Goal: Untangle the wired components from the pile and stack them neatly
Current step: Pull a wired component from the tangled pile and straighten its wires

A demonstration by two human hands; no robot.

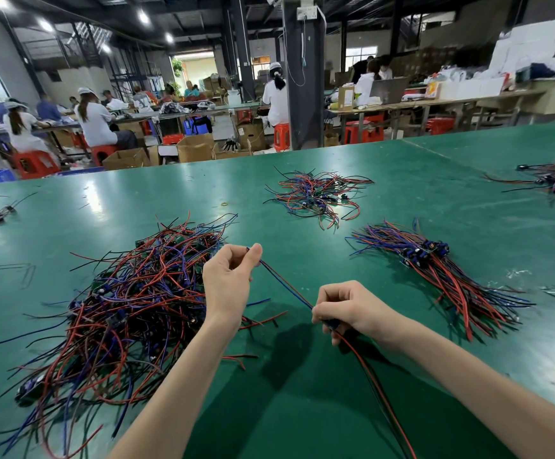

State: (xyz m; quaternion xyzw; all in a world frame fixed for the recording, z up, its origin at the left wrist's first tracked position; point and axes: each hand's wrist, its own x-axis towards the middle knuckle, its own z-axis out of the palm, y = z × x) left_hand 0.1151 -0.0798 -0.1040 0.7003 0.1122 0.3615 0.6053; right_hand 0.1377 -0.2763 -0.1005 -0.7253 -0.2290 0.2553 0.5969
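The left hand [228, 276] pinches the blue-red wires [286, 284]; the right hand [345, 308] pinches the wired component [331, 323], largely hidden by its fingers. Black-red leads [372, 382] run off frame.

A factory assembly hall. A long green table [402, 180] carries heaps of red, blue and black wires [120, 299]. Beyond it, workers [94, 120] in white caps sit on red stools [36, 164] at more tables. Cardboard boxes [195, 149] stand on the floor, and a dark pillar [304, 77] rises to lights [143, 16] under a bare roof.
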